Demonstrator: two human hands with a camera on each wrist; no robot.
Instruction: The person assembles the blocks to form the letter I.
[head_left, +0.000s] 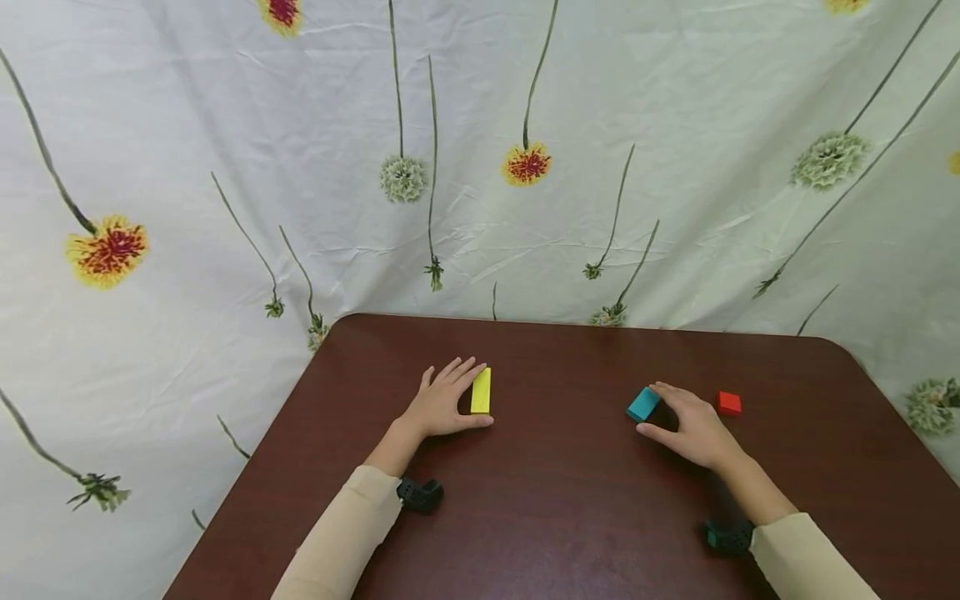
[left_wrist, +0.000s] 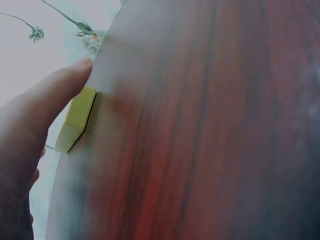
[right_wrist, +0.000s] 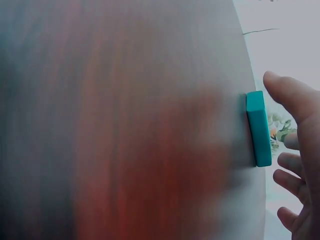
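Observation:
On the dark table lies a long yellow block (head_left: 481,392), with my left hand (head_left: 438,407) around its left side. The index fingertip is right at the block's far end and the thumb lies by its near end; the other fingers are spread. In the left wrist view the thumb overlaps part of the yellow block (left_wrist: 77,115). My right hand (head_left: 693,425) arches beside a blue block (head_left: 642,404), its fingers by the far end and its thumb near the close end. The right wrist view shows the thumb apart from the blue block (right_wrist: 259,130).
A small red block (head_left: 729,403) lies just right of my right hand. The brown table (head_left: 555,475) has rounded far corners, and a white cloth with printed flowers (head_left: 322,125) hangs behind it. Dark bands (head_left: 420,495) sit at both wrists.

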